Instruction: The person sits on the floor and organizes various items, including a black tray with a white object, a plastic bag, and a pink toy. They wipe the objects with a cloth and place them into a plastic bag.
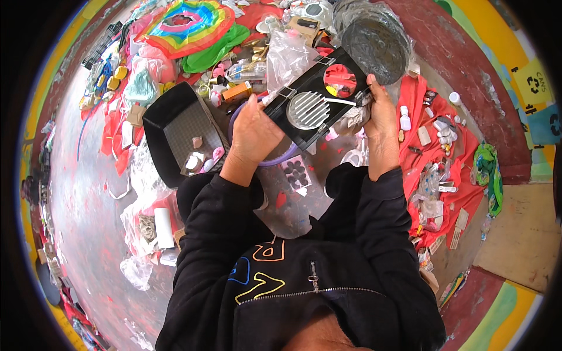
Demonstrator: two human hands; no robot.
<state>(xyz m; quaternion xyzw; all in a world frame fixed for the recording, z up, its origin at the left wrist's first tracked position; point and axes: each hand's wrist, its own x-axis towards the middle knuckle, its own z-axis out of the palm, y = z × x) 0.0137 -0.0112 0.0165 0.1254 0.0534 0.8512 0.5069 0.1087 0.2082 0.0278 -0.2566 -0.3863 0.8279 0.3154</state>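
I hold a flat black rectangular panel (pixel 319 99) up over the cluttered table with both hands. It has a round ribbed silver disc (pixel 307 110) set in it and a round hole through which red material shows. My left hand (pixel 253 131) grips the panel's lower left edge. My right hand (pixel 379 114) holds its right end, thumb up along the edge. A thin white strip runs across the panel toward my right hand.
A black mesh-bottomed tray (pixel 175 126) with small pieces stands to the left. A purple ring (pixel 275 159) lies under my left hand. A round grey lid in plastic wrap (pixel 374 41) sits behind. Red cloth with small white bottles (pixel 436 134) lies right; a rainbow item (pixel 187 23) is behind.
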